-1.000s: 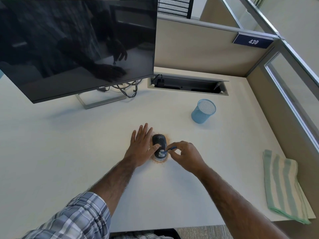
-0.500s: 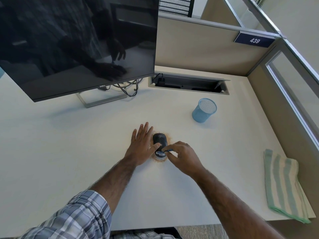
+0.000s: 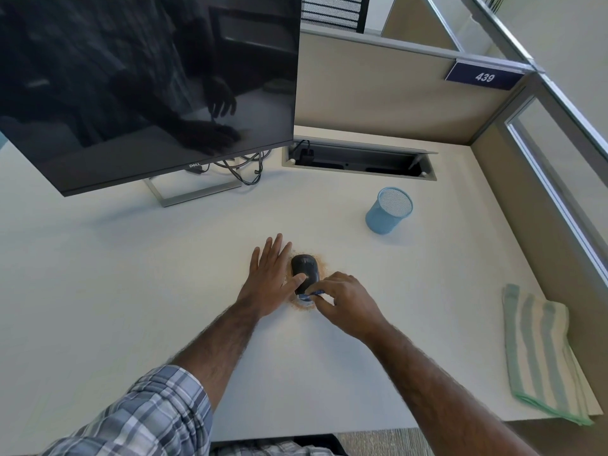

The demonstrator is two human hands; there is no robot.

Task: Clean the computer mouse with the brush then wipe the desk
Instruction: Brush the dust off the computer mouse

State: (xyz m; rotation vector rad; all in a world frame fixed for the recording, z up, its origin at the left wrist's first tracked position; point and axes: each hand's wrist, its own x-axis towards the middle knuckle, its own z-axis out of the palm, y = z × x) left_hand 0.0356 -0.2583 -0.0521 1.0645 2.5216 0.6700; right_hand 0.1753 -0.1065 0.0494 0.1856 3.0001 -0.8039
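A dark computer mouse (image 3: 307,268) lies on the white desk (image 3: 115,284), ringed by orange-brown crumbs (image 3: 324,266). My left hand (image 3: 271,278) lies flat beside it on its left, fingers straight, with the thumb pressed against the mouse's side. My right hand (image 3: 342,301) pinches a small blue brush (image 3: 315,293) at the near end of the mouse; most of the brush is hidden by the fingers. A green-and-white striped cloth (image 3: 543,353) lies folded at the desk's right edge.
A black monitor (image 3: 141,83) on a metal stand fills the back left, with cables (image 3: 243,167) behind it. A blue mesh cup (image 3: 388,210) stands right of centre. An open cable tray (image 3: 358,158) is set into the desk at the back. Partition walls close the back and right.
My right hand has shifted a little with the brush along the near end of the mouse. The left hand stays put against the mouse.
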